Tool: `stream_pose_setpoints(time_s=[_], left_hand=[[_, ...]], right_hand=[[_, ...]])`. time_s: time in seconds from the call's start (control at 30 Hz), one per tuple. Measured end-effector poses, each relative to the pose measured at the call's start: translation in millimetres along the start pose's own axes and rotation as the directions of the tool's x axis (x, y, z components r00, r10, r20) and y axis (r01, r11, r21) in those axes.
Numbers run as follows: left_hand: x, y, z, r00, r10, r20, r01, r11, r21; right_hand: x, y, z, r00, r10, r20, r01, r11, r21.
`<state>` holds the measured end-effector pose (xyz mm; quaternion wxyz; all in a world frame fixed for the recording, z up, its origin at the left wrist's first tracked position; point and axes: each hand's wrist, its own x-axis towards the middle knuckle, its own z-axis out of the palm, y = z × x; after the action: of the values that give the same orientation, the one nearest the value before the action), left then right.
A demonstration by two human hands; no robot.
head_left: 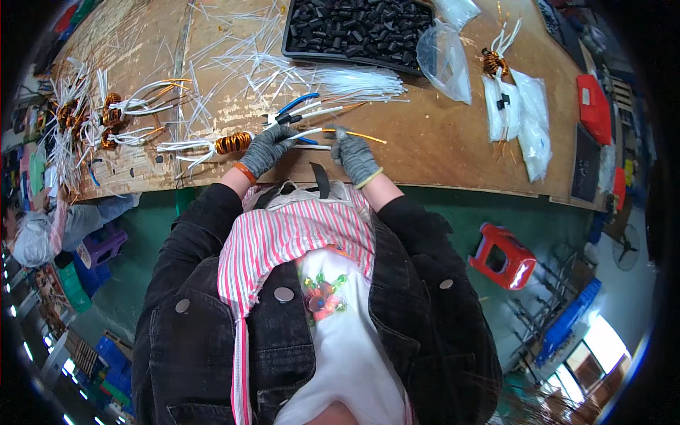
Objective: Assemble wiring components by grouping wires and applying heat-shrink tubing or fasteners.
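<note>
A coil wound with copper wire point(232, 143) lies at the table's near edge, white-sleeved leads running out both sides. My left hand point(271, 147), in a grey glove, is closed around the leads on the coil's right side. One lead, a white sleeve point(309, 132) with bare copper wire point(368, 137) coming out of it, reaches across to my right hand point(352, 154). That hand, gloved too, pinches the lead where the sleeve gives way to copper. Just beyond my left hand are cutting pliers with blue handles point(297, 103), their lower parts partly hidden by my fingers and the leads.
Several finished-looking coils point(111, 117) with white leads lie at the left. A black tray point(358, 60) of small black caps stands at the back, near loose white sleeves point(361, 82). Plastic bags point(531, 120) and another coil point(494, 62) lie right. A red stool point(503, 256) stands on the floor.
</note>
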<state>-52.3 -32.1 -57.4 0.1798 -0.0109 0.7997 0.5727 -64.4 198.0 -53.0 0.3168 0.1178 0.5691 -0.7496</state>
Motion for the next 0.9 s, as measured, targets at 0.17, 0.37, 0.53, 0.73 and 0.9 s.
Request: stream_pose_setpoints(time_s=[0.17,0.37,0.53,0.73,0.9], left_hand=[[2.6,-2.7,-6.8,0.994,-0.002,0.11,-0.009,0.995,0.103],[3.4,-9.6,-9.9,0.991,-0.006,0.131,-0.004,0.997,0.077],[7.6,-2.4,-8.0,0.988,-0.028,0.15,0.028,1.0,0.001],[3.9,-16.4,-7.2,0.993,-0.082,0.082,0.092,0.988,-0.121],[9.5,-14.2,-8.4,0.991,-0.085,0.102,0.1,0.983,-0.154]], right_hand=[[7.0,-10.9,7.6,1.0,-0.02,0.024,0.02,1.0,0.003],[19.3,-25.2,6.9,0.996,0.071,0.05,-0.062,0.985,-0.162],[42.8,8.2,-23.7,0.983,-0.177,0.048,0.18,0.884,-0.43],[16.7,-42.0,-30.3,0.982,-0.009,-0.19,0.023,0.997,0.068],[9.1,-50.2,-44.3,0.959,0.078,-0.272,-0.005,0.966,0.258]])
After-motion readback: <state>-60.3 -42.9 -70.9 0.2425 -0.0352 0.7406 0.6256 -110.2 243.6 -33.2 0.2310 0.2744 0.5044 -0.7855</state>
